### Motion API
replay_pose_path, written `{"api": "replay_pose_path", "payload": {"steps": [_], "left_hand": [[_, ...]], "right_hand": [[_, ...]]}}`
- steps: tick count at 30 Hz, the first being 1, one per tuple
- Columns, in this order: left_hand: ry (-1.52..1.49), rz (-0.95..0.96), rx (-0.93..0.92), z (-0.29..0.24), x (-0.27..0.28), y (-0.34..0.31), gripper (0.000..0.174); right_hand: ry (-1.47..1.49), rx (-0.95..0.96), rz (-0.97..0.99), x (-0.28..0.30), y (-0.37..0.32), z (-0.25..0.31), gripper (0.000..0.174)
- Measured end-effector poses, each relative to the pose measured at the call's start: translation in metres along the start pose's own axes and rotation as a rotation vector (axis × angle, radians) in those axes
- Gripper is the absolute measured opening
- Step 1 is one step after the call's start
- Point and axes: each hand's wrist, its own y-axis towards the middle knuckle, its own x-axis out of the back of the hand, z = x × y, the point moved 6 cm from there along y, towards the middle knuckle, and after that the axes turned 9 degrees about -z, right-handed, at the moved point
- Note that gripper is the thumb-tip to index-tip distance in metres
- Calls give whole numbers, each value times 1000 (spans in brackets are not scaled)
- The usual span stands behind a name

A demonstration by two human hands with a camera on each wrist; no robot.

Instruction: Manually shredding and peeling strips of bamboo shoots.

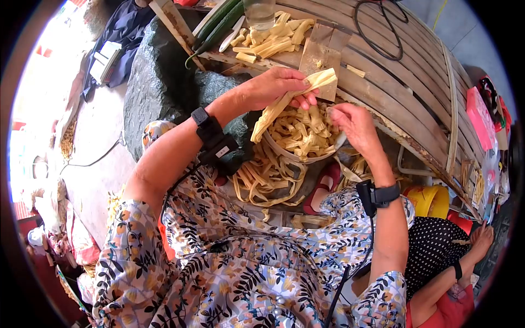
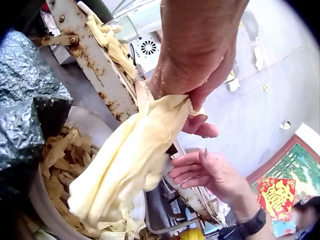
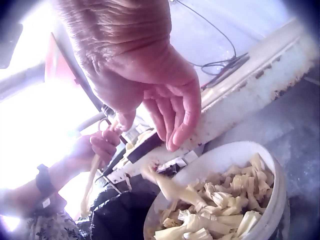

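Observation:
My left hand (image 1: 276,90) pinches a long, pale-yellow folded strip (image 1: 295,98) of what looks like a fibrous vegetable. In the left wrist view the strip (image 2: 135,155) droops over a white bucket (image 2: 40,205) full of similar pieces. My right hand (image 1: 355,126) hovers beside the bucket's rim, its fingers loosely bent. Seen from the right wrist, that hand (image 3: 150,95) has nothing between thumb and fingers. Below it, a blurred yellow piece (image 3: 170,187) hangs over the heap (image 3: 220,205) in the bucket.
A slatted wooden surface (image 1: 394,82) bears more yellow strips (image 1: 273,41), a small board (image 1: 320,60), cucumbers (image 1: 219,27), a glass (image 1: 260,13) and a black cable (image 1: 377,33). Dark plastic (image 1: 158,82) lies left of the bucket. Long strips (image 1: 268,177) lie below; another person's arm (image 1: 443,284) is at right.

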Motion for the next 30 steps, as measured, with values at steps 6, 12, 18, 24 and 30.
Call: {"api": "replay_pose_path", "payload": {"steps": [6,12,18,24,30], "left_hand": [[219,8,-78,0,-10,-3,26],[1,24,-65,7,-21,-2,25],[453,-303,-159,4,8,-15,41],[-593,-73,492,77,-37,-38,49],[-283,-136,233,72,-12,-32,22]], "right_hand": [[603,-370,-157,10,2,26,24],[952,-299,-121,-17,12,25,18],[733,-185,-223,-4,5,30,17],[314,215,-102,-17,-18,87,10],[229,538,24,-48,-35,102,12]]}}
